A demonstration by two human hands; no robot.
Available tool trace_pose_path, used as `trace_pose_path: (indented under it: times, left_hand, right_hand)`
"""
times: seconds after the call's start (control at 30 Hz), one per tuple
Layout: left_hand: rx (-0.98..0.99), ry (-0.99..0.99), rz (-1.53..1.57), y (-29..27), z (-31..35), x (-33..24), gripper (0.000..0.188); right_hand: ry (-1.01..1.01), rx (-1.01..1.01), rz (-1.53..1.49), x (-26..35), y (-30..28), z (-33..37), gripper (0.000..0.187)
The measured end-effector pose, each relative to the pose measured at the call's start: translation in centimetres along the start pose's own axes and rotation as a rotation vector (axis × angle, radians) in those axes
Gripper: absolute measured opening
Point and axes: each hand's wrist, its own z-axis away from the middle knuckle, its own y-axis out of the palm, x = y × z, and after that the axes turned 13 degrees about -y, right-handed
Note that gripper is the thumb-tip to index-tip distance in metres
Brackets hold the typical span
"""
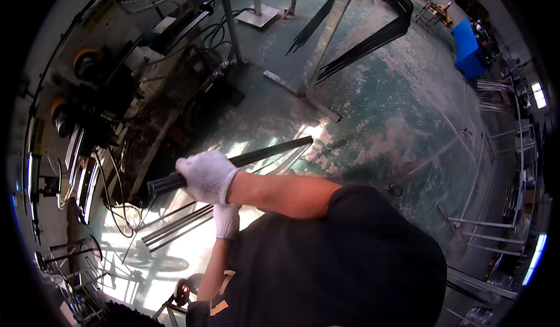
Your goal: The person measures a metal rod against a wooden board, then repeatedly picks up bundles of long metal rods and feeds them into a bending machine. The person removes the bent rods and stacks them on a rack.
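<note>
My right hand (pixel 209 176), in a white knitted glove, is closed around a bundle of long thin black rods (pixel 271 150). The rods' near-left ends stick out past the fist, and the rest reaches to the right beyond my forearm. Just below it is my left hand (pixel 226 221), also gloved; its fingers are hidden behind my right wrist and forearm. More black rods (pixel 178 227) slant down to the left beneath the bundle, their upper ends running up to my left hand. Whether that hand grips them cannot be seen.
A dark machine (pixel 169 114) with cables and hoses stands close on the left. Ahead, a metal stand (pixel 318 59) with a floor bar carries black rods (pixel 373 41). A blue box (pixel 468 47) and a metal rack (pixel 490 236) are to the right.
</note>
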Motion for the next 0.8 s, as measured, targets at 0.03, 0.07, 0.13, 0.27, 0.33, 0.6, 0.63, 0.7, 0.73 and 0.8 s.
trace_pose_path:
  times: [0.03, 0.07, 0.13, 0.27, 0.33, 0.6, 0.63, 0.7, 0.73, 0.8]
  left_hand:
    - [0.136, -0.028, -0.042, 2.2, -2.4, -1.8, 0.044]
    - [0.133, 0.237, -0.124, 6.6, -1.9, -6.7, 0.043]
    - [0.229, 0.429, 0.003, 12.3, -2.8, -13.1, 0.044]
    - [0.412, 0.388, 0.178, 14.2, -10.6, -16.0, 0.040]
    - [0.437, 0.235, 0.295, 13.5, -10.4, -18.6, 0.038]
    - [0.579, 0.131, 0.732, 5.8, -13.6, -34.6, 0.036]
    - [0.557, 0.140, 0.717, 5.6, -14.2, -36.2, 0.036]
    - [0.477, 0.124, 0.801, 4.9, -17.6, -38.2, 0.037]
    - [0.472, 0.120, 0.843, 4.3, -20.4, -38.5, 0.038]
    - [0.379, 0.037, 0.915, 3.5, -25.9, -39.5, 0.040]
  right_hand:
    - [0.020, 0.136, -0.029, 1.5, -2.1, -0.9, 0.020]
    - [0.008, 0.207, -0.008, 1.5, -3.2, -1.6, 0.026]
    - [-0.023, 0.243, -0.038, 1.7, -5.5, -2.8, 0.030]
    - [-0.281, 0.071, 0.011, -3.0, -11.0, -2.4, 0.049]
    - [-0.317, 0.042, 0.092, -7.3, -15.3, 0.6, 0.083]
    - [0.410, -0.227, 0.797, -33.5, -22.9, 23.2, 0.027]
    - [0.486, -0.307, 0.824, -34.4, -24.3, 24.2, 0.024]
    - [0.505, -0.425, 0.969, -33.5, -29.0, 22.7, 0.024]
    - [0.433, -0.512, 1.058, -33.7, -31.6, 21.9, 0.021]
    - [0.335, -0.603, 1.129, -33.2, -37.0, 19.4, 0.016]
